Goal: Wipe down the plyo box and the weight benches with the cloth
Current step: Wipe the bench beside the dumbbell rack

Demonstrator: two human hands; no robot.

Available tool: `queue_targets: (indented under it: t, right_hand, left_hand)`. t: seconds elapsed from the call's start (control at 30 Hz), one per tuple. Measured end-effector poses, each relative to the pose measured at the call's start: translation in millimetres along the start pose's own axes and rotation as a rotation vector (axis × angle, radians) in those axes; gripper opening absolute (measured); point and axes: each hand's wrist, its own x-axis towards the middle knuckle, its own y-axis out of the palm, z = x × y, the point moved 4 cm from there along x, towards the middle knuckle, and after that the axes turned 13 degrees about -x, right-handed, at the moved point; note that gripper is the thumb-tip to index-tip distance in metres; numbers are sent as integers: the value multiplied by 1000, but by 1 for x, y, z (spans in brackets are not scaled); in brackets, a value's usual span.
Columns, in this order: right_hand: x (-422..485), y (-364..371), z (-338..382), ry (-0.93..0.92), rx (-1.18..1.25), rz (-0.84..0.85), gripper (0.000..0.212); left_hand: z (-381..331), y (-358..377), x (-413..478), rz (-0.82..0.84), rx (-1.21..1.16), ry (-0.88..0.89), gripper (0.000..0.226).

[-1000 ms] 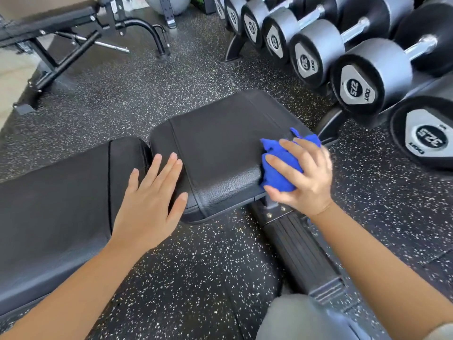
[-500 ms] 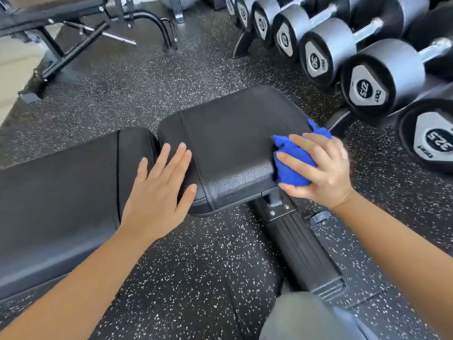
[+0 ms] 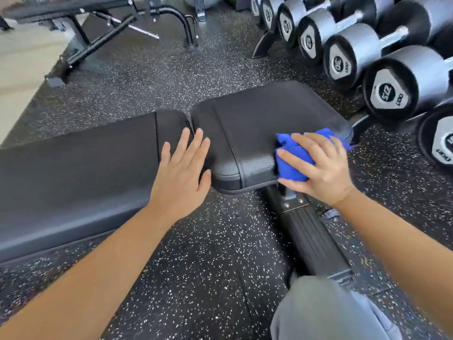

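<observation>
Head-camera view only, looking down on a black weight bench that stood on a speckled rubber floor. The right hand gripped a bunched blue cloth, fingers curled over the top of it and thumb against its near side. It pressed the cloth onto the near right corner of the seat pad, close to the pad's end. The left hand lay open and flat with straight fingers, spanning the gap between the back pad and the seat pad. A grey-clad knee showed at the bottom edge beside the bench's ribbed foot bar.

To do this stroke well, I judged the cloth should be spread wider under the palm rather than balled, so more fabric met the vinyl. Passes should overlap from the stitched seam out to the end edge, then wrap down the rounded sides and into the gap under the left fingers, where sweat would likely collect. The bracing hand would need to lift off so its own patch got wiped too. Whether the long back pad had been wiped I could not tell. A second bench stood at the top left, and no plyo box was in sight.

Writing appeared only on the dumbbells racked at the right, which carried grey end caps with black discs. The nearest full cap seemed to read 32.5, turned upside down, and the one behind it 30. A short brand word sat beside each number, too turned and small to read surely
</observation>
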Motion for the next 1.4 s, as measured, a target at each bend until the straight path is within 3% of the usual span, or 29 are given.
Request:
queue_targets:
  t: [0.27,0.4,0.73,0.87,1.07,1.27,1.4]
  right_hand:
    - [54,0,116,-32,98,-45,40]
    - [41,-2,90,-106,98,-64,43]
    - [38,-2,87,32,154,-65,45]
    - [39,-1,85,-34,152,-59,48]
    - [48,0,88,4,108,-108,40]
    - [59,-9,113,157,139,-79,38]
    - [85,-14,172,131,246,-128,41]
  left_hand:
    - [57,-18,-45,28,111,-86,59]
    - [56,-18,-48,10,109,-110,58]
    - [52,-16,-51,-43,123,-148,56]
    - [51,-12,-53,-109,124,-98,57]
    - [56,-9,-51,-207,104,-30,57]
    - [65,-9,-72,-224,116,81,55]
    - [107,-21,-112,-272,177,31,52]
